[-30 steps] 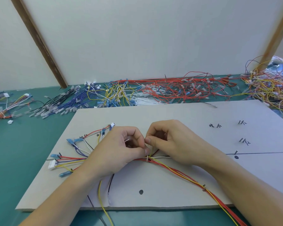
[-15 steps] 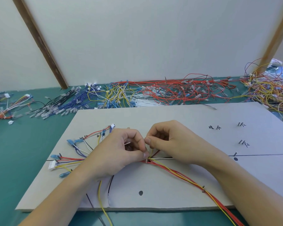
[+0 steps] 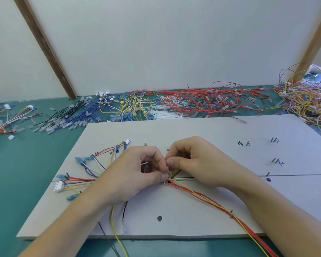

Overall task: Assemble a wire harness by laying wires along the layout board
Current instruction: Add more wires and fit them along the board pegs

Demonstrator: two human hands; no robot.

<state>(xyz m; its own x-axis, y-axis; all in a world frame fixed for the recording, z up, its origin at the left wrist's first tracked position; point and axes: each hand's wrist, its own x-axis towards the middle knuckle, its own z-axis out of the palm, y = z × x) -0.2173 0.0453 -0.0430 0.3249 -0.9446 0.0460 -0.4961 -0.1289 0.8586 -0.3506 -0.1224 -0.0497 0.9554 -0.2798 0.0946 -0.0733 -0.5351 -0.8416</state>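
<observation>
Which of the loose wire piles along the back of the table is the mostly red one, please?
The red pile lies behind the layout board, right of centre. Its left neighbour, the yellow-and-white pile, and the tangle at far right are mixed colours.

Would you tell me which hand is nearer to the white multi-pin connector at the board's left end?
Left. The left hand lies just right of the white connector, over its fanned wires; the right hand sits farther right, beyond the left hand.

Layout board (image 3: 202, 130) on table (image 3: 17, 173); loose wire piles (image 3: 193, 102) behind board.
</observation>
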